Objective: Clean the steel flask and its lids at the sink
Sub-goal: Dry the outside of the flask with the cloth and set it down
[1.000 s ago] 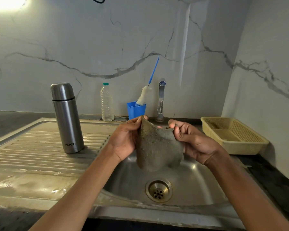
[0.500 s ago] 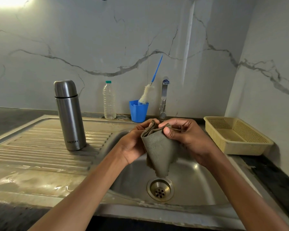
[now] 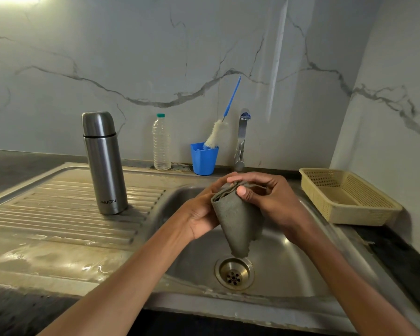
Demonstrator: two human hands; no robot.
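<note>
While the cloth (image 3: 238, 221) had hung spread wide between both hands a second earlier, it was now folded over, gathered into a narrow hanging cone above the sink (image 3: 289, 263) drain (image 3: 234, 274). Left hand (image 3: 201, 214) cupped and gripped the fold from behind; right hand (image 3: 269, 197) pinched the top edge, thumb on front. Steel flask (image 3: 103, 163) stood upright on the draining board (image 3: 58, 214), well apart from the hands, cap on, untouched. Bottle brush (image 3: 216, 134) sat in the blue cup (image 3: 204, 158) beside the tap (image 3: 241, 141), no water seen running. Plastic bottle (image 3: 161, 143) at the wall, basket (image 3: 344, 197) to the right. Judgement: cloth prep about finished, flask cleaning itself not yet begun; lids not off.
</note>
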